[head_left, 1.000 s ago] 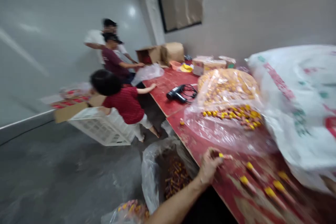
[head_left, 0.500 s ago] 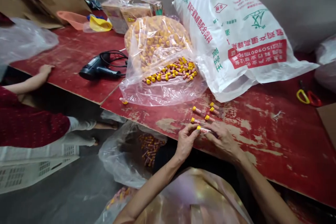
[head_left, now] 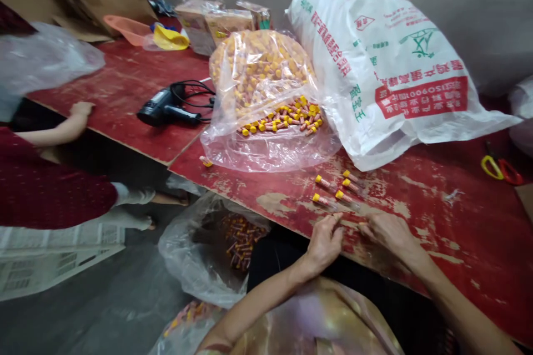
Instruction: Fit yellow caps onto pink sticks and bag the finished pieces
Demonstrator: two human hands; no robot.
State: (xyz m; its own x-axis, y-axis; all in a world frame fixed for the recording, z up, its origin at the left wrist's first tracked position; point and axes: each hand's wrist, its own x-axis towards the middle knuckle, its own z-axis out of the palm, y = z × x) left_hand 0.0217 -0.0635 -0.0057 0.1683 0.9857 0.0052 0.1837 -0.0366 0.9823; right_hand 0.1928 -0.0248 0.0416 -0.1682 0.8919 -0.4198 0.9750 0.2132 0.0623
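My left hand (head_left: pixel 327 241) and my right hand (head_left: pixel 387 230) rest close together at the front edge of the worn red table (head_left: pixel 416 205). Both have their fingers curled in a pinch, fingertips nearly meeting, and what they hold is hidden. Just beyond my fingers lie several small pink tubes with yellow caps (head_left: pixel 333 188). Farther back, an open clear plastic bag (head_left: pixel 270 144) spills many more of the same tubes.
A large white printed sack (head_left: pixel 387 66) lies right of the clear bag. A black heat gun (head_left: pixel 166 111) sits to the left, scissors (head_left: pixel 499 169) at the far right. Another bag of tubes (head_left: pixel 237 238) hangs below the table. A small person in red (head_left: pixel 50 194) rests a hand on the table edge.
The view swung from the room down to the table. My two hands came together at the front edge and have since drawn slightly nearer to me.
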